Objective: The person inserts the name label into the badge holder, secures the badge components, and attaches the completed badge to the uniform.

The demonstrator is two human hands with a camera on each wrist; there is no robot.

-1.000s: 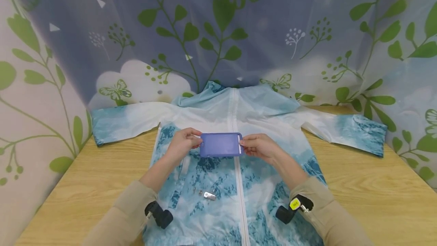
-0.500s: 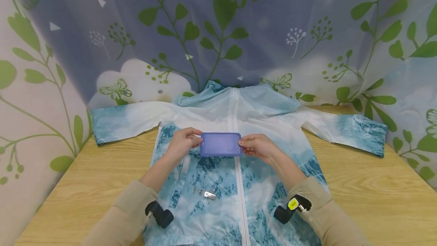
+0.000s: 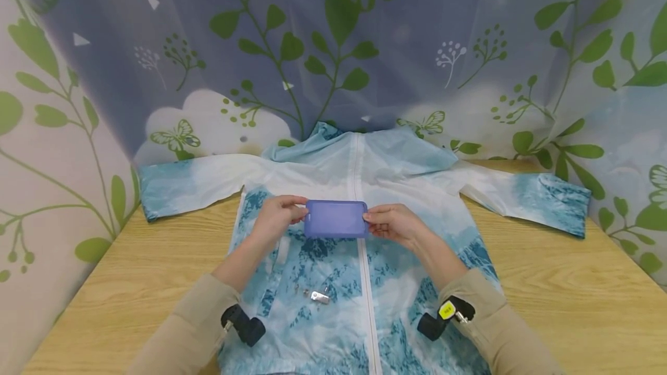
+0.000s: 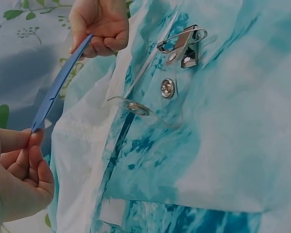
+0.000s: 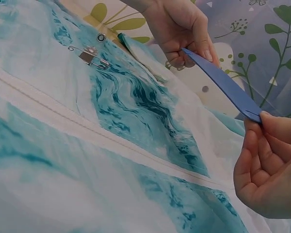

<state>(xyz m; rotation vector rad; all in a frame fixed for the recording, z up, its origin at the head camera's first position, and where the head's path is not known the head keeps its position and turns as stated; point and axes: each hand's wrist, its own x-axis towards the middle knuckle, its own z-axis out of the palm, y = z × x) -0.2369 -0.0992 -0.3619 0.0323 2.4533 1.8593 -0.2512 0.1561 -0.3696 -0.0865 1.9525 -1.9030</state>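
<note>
A flat purple-blue badge holder [image 3: 336, 219] is held level above a jacket [image 3: 333, 178] in the head view. My left hand [image 3: 278, 220] pinches its left end between thumb and fingers, and my right hand [image 3: 394, 225] pinches the right end. Seen edge-on in the left wrist view, the badge holder [image 4: 58, 85] is thin and slightly bowed. Below it on the jacket lies a metal badge clip [image 3: 319, 297] with a safety pin. A clear strap [image 4: 167, 109] with metal snaps runs from the clip [image 4: 190, 51] in the left wrist view.
The blue and white jacket spreads over a wooden table [image 3: 563, 288], sleeves out to both sides, with its zipper [image 3: 366, 294] running down the middle. Leaf-patterned curtains [image 3: 333, 45] stand at the back and sides.
A white card edge showed at the holder's right end a second ago; it has slid in and no longer shows. Both hands have hardly moved.
</note>
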